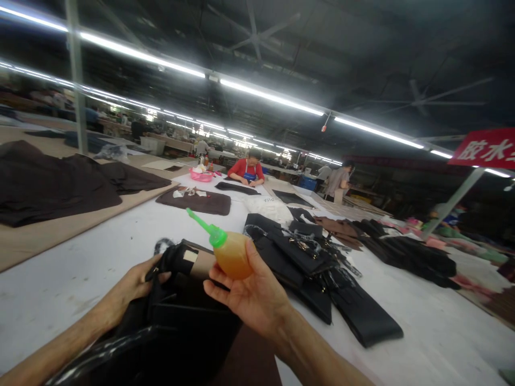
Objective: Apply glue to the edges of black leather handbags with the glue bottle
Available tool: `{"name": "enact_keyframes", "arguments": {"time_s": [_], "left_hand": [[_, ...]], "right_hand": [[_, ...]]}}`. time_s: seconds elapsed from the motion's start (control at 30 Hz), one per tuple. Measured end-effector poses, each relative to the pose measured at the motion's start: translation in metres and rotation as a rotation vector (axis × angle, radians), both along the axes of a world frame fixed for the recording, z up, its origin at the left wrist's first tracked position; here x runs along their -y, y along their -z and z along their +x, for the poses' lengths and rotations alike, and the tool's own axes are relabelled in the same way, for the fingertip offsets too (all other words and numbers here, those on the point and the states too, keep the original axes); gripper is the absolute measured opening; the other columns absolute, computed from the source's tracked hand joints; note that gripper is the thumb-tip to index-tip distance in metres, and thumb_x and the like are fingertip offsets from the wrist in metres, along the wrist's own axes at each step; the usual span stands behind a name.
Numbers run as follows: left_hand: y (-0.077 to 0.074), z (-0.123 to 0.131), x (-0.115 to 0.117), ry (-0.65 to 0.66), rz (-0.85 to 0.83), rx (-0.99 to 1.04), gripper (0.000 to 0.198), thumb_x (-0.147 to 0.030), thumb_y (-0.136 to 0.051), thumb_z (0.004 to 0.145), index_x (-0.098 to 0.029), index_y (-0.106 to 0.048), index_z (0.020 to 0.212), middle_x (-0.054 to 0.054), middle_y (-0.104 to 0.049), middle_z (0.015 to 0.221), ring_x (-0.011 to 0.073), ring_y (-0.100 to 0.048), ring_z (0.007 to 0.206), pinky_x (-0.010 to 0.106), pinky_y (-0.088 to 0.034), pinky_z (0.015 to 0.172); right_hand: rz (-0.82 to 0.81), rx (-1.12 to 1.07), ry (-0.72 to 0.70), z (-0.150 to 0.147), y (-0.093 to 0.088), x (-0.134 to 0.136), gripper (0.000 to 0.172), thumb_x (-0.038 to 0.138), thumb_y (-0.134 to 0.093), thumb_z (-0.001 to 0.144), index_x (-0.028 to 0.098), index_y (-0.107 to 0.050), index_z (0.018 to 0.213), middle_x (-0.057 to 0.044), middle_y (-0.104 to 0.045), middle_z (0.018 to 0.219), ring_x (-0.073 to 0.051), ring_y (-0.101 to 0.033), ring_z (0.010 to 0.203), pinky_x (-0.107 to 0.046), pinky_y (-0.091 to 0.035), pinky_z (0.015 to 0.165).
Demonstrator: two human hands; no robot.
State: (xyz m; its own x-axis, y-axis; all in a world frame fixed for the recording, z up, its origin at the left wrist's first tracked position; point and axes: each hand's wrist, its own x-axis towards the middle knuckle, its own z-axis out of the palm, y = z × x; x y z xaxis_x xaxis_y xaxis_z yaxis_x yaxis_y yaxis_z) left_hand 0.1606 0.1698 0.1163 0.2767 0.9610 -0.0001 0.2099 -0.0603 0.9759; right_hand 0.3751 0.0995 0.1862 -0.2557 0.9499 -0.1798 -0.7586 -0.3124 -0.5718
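In my right hand [257, 292] is a squeeze bottle [232, 256] of amber liquid, its green nozzle tilted up to the left. The bottle sits between thumb and fingers, over the open top of a black bag [181, 332]. My left hand [134, 287] grips the bag's upper left edge, fingers curled over it. A beige lining with a pale patch [190, 255] shows at the bag's far rim. The bag's bottom lies outside the view.
Several black bags [298, 252] with wrapped handles are heaped to the right on the white table [434, 321]. Beyond lie a dark brown panel [197, 202], a white plastic bag [267, 209] and a pink basket [201, 175]. A person in red [247, 170] works across the table.
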Motion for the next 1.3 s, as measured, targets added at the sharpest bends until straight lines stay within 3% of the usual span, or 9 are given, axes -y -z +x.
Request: {"name": "enact_keyframes", "arguments": {"time_s": [0.1,0.27,0.37,0.43,0.5,0.6,0.77,0.9,1.3], "left_hand": [[-0.027,0.001,-0.006,0.193,0.017,0.067,0.047,-0.044,-0.065,0.068,-0.017,-0.059,0.105,0.004,-0.065,0.089,0.0214,-0.059,0.082,0.027,-0.048,0.070],[-0.076,0.005,-0.019,0.471,-0.001,-0.081,0.019,-0.025,-0.061,0.063,-0.014,-0.063,0.078,-0.003,-0.053,0.059,0.0110,-0.045,0.055,0.020,-0.036,0.050],[-0.093,0.007,-0.024,0.630,-0.029,-0.267,0.010,-0.020,-0.057,0.059,-0.015,-0.063,0.064,-0.003,-0.052,0.053,0.0115,-0.043,0.052,0.021,-0.034,0.047],[-0.097,0.009,-0.026,0.691,-0.037,-0.414,0.010,-0.017,-0.055,0.057,-0.015,-0.064,0.061,-0.002,-0.054,0.051,0.0127,-0.044,0.051,0.022,-0.034,0.046],[-0.096,0.012,-0.025,0.714,-0.066,-0.505,0.010,-0.013,-0.056,0.052,-0.015,-0.065,0.057,-0.002,-0.056,0.049,0.0139,-0.045,0.050,0.023,-0.035,0.046],[-0.090,0.019,-0.023,0.719,-0.149,-0.581,0.011,-0.009,-0.056,0.047,-0.016,-0.064,0.050,-0.002,-0.057,0.046,0.0146,-0.045,0.047,0.024,-0.036,0.044],[-0.076,0.024,-0.022,0.790,-0.266,-0.617,0.008,-0.012,-0.063,0.046,-0.017,-0.067,0.051,0.000,-0.060,0.046,0.0161,-0.047,0.045,0.026,-0.038,0.041],[-0.062,0.020,-0.028,0.890,-0.301,-0.651,0.007,-0.018,-0.066,0.047,-0.016,-0.069,0.054,0.001,-0.061,0.049,0.0165,-0.048,0.047,0.026,-0.040,0.042],[-0.028,0.005,-0.048,1.102,-0.305,-0.621,0.007,-0.019,-0.065,0.048,-0.014,-0.066,0.054,-0.001,-0.059,0.046,0.0161,-0.051,0.047,0.024,-0.044,0.042]], "right_hand": [[-0.034,-0.014,0.043,0.009,-0.010,0.010,0.039,0.044,-0.064,0.082,0.009,-0.064,0.098,-0.009,-0.065,0.086,-0.020,-0.060,0.076,-0.037,-0.050,0.075],[-0.021,0.131,0.121,0.036,-0.022,0.028,0.046,0.043,-0.077,0.070,0.012,-0.066,0.102,-0.011,-0.066,0.083,-0.014,-0.059,0.061,-0.021,-0.050,0.055],[0.016,0.316,0.259,0.053,-0.016,0.040,0.045,0.040,-0.083,0.063,0.018,-0.066,0.099,-0.010,-0.067,0.088,-0.015,-0.060,0.059,-0.019,-0.050,0.048],[0.052,0.451,0.350,0.064,-0.006,0.049,0.040,0.041,-0.080,0.066,0.019,-0.065,0.096,-0.008,-0.067,0.084,-0.016,-0.060,0.060,-0.021,-0.050,0.047],[0.080,0.606,0.397,0.076,0.007,0.055,0.041,0.043,-0.078,0.068,0.019,-0.063,0.098,-0.007,-0.067,0.082,-0.018,-0.060,0.063,-0.024,-0.052,0.052],[0.136,0.860,0.400,0.090,0.025,0.062,0.059,0.045,-0.079,0.062,0.020,-0.056,0.110,-0.008,-0.067,0.092,-0.021,-0.060,0.069,-0.029,-0.052,0.058],[0.226,1.160,0.475,0.092,0.036,0.065,0.065,0.048,-0.078,0.061,0.025,-0.051,0.116,-0.003,-0.063,0.097,-0.021,-0.058,0.070,-0.029,-0.049,0.065],[0.269,1.267,0.502,0.083,0.037,0.065,0.063,0.050,-0.075,0.063,0.026,-0.052,0.116,-0.003,-0.060,0.103,-0.024,-0.058,0.086,-0.028,-0.046,0.073],[0.411,1.410,0.475,0.058,0.041,0.061,0.055,0.054,-0.069,0.066,0.028,-0.055,0.112,-0.001,-0.062,0.103,-0.026,-0.059,0.086,-0.029,-0.046,0.077]]}}
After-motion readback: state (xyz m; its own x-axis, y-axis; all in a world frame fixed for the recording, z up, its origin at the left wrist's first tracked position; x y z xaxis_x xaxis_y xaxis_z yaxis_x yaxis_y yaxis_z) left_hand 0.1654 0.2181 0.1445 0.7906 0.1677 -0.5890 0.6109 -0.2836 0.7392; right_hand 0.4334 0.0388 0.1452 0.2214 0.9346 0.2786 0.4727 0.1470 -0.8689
